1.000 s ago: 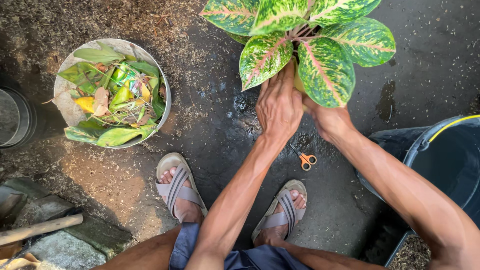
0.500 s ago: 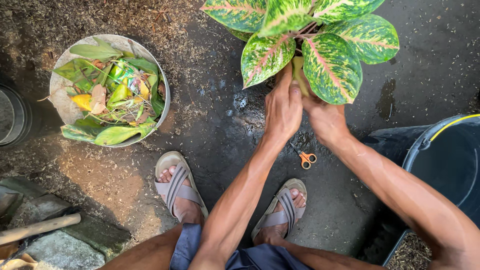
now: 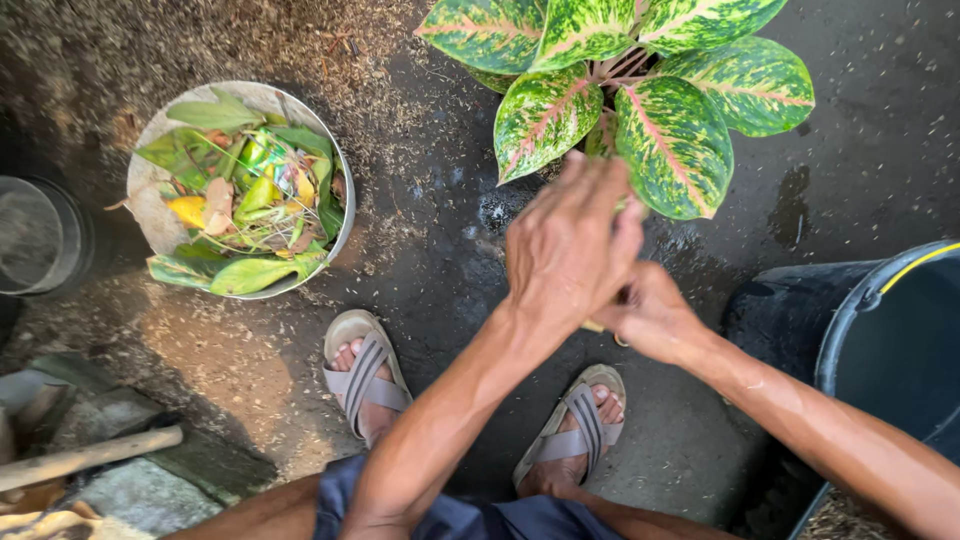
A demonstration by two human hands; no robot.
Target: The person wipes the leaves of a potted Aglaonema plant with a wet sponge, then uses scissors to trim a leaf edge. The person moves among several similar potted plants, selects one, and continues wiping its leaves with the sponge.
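Both hands have drawn back from the plant's base toward the body, and the scissors seen on the ground earlier are now hidden behind them. The left hand [image 3: 570,245] hovers with fingers loosely curled, holding nothing I can see. The right hand [image 3: 650,318] sits just beneath it, closed; what it grips, I cannot tell. The plant [image 3: 640,90] stands just beyond the hands. A bowl [image 3: 150,215] of leaf trimmings lies left; a dark bucket [image 3: 880,330] stands right.

Leaf-filled bowl [image 3: 160,215] left of plant [image 3: 640,90]; bucket [image 3: 880,340] perhaps right.
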